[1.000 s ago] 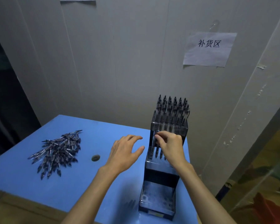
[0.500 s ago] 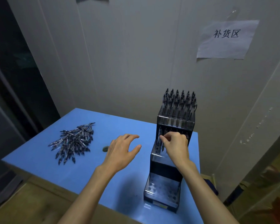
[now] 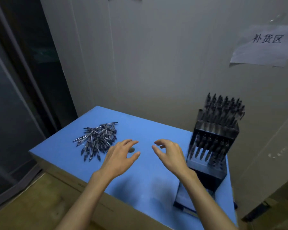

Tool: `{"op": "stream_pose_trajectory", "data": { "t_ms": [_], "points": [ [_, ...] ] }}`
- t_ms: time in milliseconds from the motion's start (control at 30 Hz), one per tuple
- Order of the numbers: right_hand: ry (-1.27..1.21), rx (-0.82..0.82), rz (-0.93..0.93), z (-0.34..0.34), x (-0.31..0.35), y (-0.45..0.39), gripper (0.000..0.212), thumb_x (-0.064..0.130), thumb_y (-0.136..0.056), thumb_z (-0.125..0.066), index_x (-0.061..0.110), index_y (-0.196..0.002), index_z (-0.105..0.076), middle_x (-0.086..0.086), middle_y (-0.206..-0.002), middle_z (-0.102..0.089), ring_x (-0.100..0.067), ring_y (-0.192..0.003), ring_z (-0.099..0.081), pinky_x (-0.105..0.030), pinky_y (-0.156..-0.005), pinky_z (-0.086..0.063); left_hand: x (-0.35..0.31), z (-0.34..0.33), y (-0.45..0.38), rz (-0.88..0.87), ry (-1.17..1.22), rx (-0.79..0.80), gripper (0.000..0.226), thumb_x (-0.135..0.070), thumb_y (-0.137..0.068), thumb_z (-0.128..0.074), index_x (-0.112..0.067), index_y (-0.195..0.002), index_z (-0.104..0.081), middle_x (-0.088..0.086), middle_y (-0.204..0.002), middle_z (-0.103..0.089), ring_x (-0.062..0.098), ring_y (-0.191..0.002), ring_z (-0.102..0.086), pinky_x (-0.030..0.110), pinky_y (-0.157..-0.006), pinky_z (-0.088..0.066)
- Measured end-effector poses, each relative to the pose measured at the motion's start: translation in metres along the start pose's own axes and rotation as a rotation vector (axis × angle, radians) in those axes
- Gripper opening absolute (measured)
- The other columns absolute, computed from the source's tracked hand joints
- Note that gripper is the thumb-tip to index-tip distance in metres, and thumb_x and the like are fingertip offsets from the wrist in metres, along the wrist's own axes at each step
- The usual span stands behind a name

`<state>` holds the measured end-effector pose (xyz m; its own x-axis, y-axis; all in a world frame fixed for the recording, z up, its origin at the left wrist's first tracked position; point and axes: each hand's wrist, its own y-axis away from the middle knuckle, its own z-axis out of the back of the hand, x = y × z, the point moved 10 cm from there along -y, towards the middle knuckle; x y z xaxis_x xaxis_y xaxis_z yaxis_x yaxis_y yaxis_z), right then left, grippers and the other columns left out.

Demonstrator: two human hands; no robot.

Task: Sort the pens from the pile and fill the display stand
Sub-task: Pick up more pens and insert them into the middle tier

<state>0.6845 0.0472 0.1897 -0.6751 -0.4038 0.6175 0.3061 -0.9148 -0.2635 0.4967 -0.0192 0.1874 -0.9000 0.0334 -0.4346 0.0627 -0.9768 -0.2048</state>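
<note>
On the blue table [image 3: 140,130], seen from the single head camera, the pile of pens [image 3: 96,140] lies toward the far left corner, a loose fan whose barrels mostly run from near-left to far-right, tips and caps mixed. At the right edge stands the tiered display stand [image 3: 213,146]: its top tier is packed with upright pens, the middle tier holds a row of them, and the lowest tray at the front looks unfilled, though the right forearm covers part of it. Both hands hover over the bare middle of the table, between pile and stand, and neither has hold of anything. The left hand [image 3: 121,155] is palm down with fingers spread and only gently bent, its fingertips pointing toward the near right edge of the pile, just beside it but not touching. The right hand [image 3: 170,155] is loosely curled, thumb and forefinger apart with nothing between them, sitting just left of the stand's middle tier and clear of it. A small round dark mark on the tabletop shows between the left thumb and fingers. The coming move, I judge, is a fetch from the pile, and the left hand is plainly the nearer: the pens lie ahead and to its left, so a short reach forward-left would meet their near ends, while the right would have to cross the table.
</note>
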Motion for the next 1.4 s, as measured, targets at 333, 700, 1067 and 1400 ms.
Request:
{"op": "stream_pose_trajectory", "data": {
  "t_ms": [333,700,1067,1400],
  "points": [
    [0.027,0.093,0.002,-0.128,0.101,-0.018,0.029,0.046,-0.094,-0.060,0.029,-0.116,-0.067,0.010,-0.116,-0.069,-0.007,-0.103,-0.065,-0.034,-0.088,-0.052,0.173,0.053,0.030,0.124,-0.027,0.047,0.055,-0.060,-0.100,-0.045,-0.039,-0.151,-0.040,-0.012,-0.158,-0.038,0.016,-0.142,-0.039,0.044,-0.113,-0.037],
    [0.078,0.135,-0.049,-0.227,0.154,-0.042,0.028,0.039,-0.093,-0.063,0.026,-0.117,-0.068,0.008,-0.118,-0.068,-0.011,-0.103,-0.065,-0.032,-0.085,-0.051,0.318,0.081,0.045,0.209,0.045,0.075,0.052,-0.053,-0.099,-0.051,-0.037,-0.148,-0.045,-0.008,-0.154,-0.043,0.018,-0.139,-0.042,0.044,-0.113,-0.035],
    [0.065,0.112,-0.119,-0.298,0.140,-0.107,0.029,0.036,-0.094,-0.063,0.022,-0.119,-0.067,0.003,-0.119,-0.069,-0.018,-0.102,-0.066,-0.037,-0.086,-0.052,0.400,0.060,-0.031,0.181,-0.011,0.193,0.051,-0.053,-0.100,-0.049,-0.037,-0.148,-0.045,-0.010,-0.151,-0.044,0.017,-0.138,-0.043,0.042,-0.112,-0.034],
    [0.022,0.088,-0.244,-0.335,0.111,-0.158,0.026,0.032,-0.092,-0.064,0.023,-0.116,-0.069,0.003,-0.113,-0.070,-0.018,-0.105,-0.065,-0.035,-0.086,-0.051,0.451,0.030,-0.109,0.147,0.008,0.334,0.044,-0.048,-0.098,-0.054,-0.035,-0.140,-0.053,-0.008,-0.142,-0.052,0.018,-0.133,-0.048,0.043,-0.109,-0.039]
  ]
}}
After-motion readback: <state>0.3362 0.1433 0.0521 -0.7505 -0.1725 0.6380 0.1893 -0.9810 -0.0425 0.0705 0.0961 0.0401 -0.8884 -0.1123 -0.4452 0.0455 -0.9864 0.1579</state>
